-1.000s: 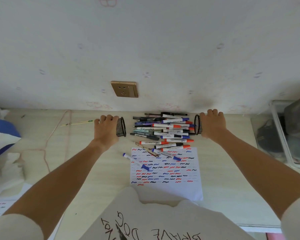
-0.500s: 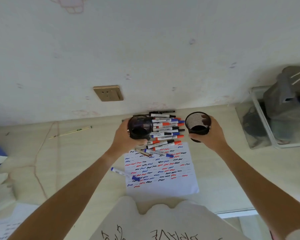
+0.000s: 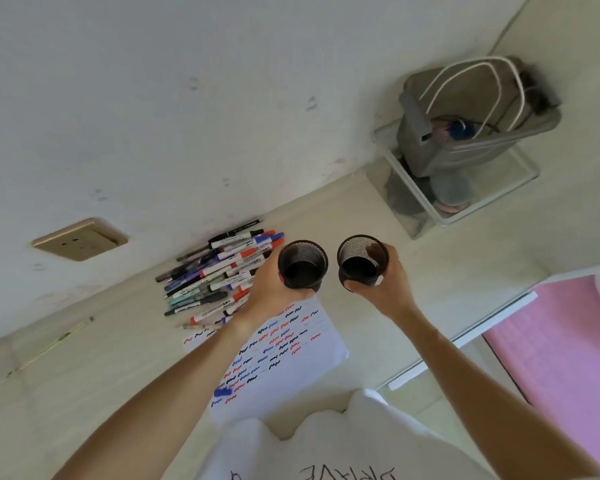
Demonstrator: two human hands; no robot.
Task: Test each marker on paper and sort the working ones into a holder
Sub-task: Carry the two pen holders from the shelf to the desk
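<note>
You are holding two black mesh pen holders upright above the desk, one in each hand. Your left hand (image 3: pixel 269 289) is wrapping its fingers and thumb around the left holder (image 3: pixel 302 265), and your right hand (image 3: pixel 383 284) is gripping the right holder (image 3: pixel 362 259) the same way, thumb curled across its near side. The two cups are sitting side by side, near each other but not touching, open mouths facing up toward you; both are looking empty inside.

The pile of markers (image 3: pixel 222 268) is lying on the desk (image 3: pixel 84 393) against the wall, just left of your left hand, a jumble of blue, red and black caps. The test paper (image 3: pixel 284 355), covered in rows of coloured squiggles, is lying under your left forearm. A brass wall socket (image 3: pixel 78 239) is sitting on the wall to the left, and a grey basket (image 3: pixel 475 123) is standing in a clear bin at the far right.
</note>
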